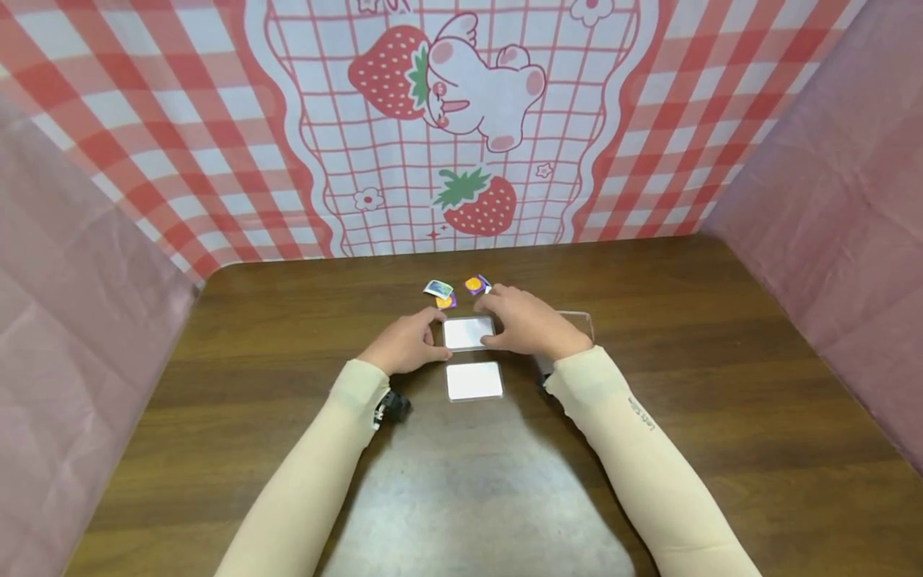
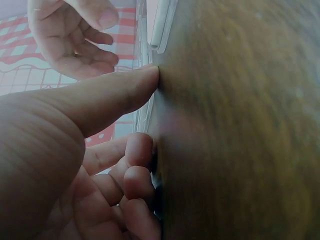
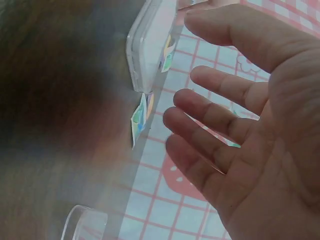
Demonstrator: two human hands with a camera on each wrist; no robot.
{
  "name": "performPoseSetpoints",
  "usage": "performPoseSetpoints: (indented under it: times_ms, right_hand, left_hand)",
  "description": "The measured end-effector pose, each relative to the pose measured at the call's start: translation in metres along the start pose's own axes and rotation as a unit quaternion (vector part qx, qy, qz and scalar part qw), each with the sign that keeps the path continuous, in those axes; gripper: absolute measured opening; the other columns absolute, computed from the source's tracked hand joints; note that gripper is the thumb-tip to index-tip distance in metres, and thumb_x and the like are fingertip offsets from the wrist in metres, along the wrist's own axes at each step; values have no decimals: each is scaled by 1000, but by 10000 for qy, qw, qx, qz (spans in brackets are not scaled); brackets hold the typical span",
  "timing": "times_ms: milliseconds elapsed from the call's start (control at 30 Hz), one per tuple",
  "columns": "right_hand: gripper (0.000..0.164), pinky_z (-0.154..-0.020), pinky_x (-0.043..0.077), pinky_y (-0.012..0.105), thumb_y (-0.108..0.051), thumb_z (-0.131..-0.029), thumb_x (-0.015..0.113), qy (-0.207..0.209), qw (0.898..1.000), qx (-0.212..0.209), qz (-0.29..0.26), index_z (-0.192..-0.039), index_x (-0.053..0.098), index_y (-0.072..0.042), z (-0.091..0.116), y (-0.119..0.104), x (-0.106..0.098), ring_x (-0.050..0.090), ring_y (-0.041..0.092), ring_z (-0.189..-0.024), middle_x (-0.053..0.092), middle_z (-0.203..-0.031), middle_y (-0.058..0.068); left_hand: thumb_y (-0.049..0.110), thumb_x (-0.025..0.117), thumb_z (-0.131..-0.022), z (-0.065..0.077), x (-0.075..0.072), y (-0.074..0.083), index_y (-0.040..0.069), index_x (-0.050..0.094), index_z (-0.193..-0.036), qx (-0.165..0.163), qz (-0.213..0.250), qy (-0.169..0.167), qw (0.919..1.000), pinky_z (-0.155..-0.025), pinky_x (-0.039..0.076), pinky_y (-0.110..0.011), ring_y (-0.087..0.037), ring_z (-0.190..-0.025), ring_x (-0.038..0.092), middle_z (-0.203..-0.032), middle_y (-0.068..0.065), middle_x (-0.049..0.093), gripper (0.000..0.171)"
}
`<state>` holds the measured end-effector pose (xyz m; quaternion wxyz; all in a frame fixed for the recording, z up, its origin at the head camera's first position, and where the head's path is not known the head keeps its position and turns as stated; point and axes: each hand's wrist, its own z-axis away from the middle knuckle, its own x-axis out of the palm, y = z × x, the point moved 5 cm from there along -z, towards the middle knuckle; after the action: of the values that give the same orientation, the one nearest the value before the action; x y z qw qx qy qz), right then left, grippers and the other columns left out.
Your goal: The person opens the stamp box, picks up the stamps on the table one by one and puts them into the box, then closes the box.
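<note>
Two flat clear cases with white faces lie in the middle of the table, a far case [image 1: 467, 332] and a near case [image 1: 474, 381]. My left hand [image 1: 407, 344] holds the far case by its left end, thumb at the near corner and index finger at the far one. In the left wrist view, the other fingers [image 2: 137, 182] curl against the table. Over the right end of the far case hovers my right hand [image 1: 530, 320]. The right wrist view shows its fingers [image 3: 200, 122] spread and apart from the case [image 3: 152, 50].
Behind the far case lie small colourful cards, a left group [image 1: 441, 293] and a right group [image 1: 476, 284]. A clear plastic piece [image 1: 580, 320] lies by my right wrist, partly hidden. A checked strawberry cloth [image 1: 461, 200] hangs behind the wooden table [image 1: 288, 296].
</note>
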<state>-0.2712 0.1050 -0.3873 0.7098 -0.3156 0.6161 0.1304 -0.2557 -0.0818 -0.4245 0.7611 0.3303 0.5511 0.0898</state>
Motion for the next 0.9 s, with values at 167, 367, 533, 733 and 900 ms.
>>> performPoseSetpoints:
  times_ms: [167,367,533,733,900]
  right_hand:
    - [50,-92,53,44,-29,-88,83,-125,9999,-81,5,-132,67,-12,0,1,7,61,23,-110,62,-129,9]
    - [54,-89,54,45,-27,-90,82,-342,9993,14,-130,-138,63,-11,1,-3,14,61,24,-107,61,-130,11]
    - [66,-96,52,44,-28,-92,80,-526,9984,181,-62,-146,53,-3,1,-4,18,58,27,-117,57,-137,16]
    - [66,-96,51,43,-26,-93,79,-528,9984,181,27,-146,52,1,1,-1,18,57,29,-114,57,-133,18]
    - [62,-96,51,43,-26,-95,77,-582,9981,217,0,-146,53,0,0,-1,19,57,28,-114,57,-133,18]
  left_hand:
    - [32,78,-94,0,1,0,10,51,-146,4,41,-1,10000,-69,47,-34,-18,-75,59,-90,-5,65,63]
    - [33,76,-95,0,2,1,12,48,-146,-101,-61,-58,9999,-73,48,-37,-20,-78,60,-93,-6,65,62]
    - [34,74,-96,1,4,2,12,45,-147,-171,-243,-154,9994,-77,50,-39,-20,-82,62,-98,-7,65,63]
    - [32,73,-98,1,5,4,11,43,-149,-222,-210,-156,9994,-83,51,-42,-22,-91,63,-105,-10,66,63]
    - [31,72,-99,2,6,5,11,42,-151,-306,-143,-148,9993,-87,51,-43,-24,-97,63,-109,-12,66,63]
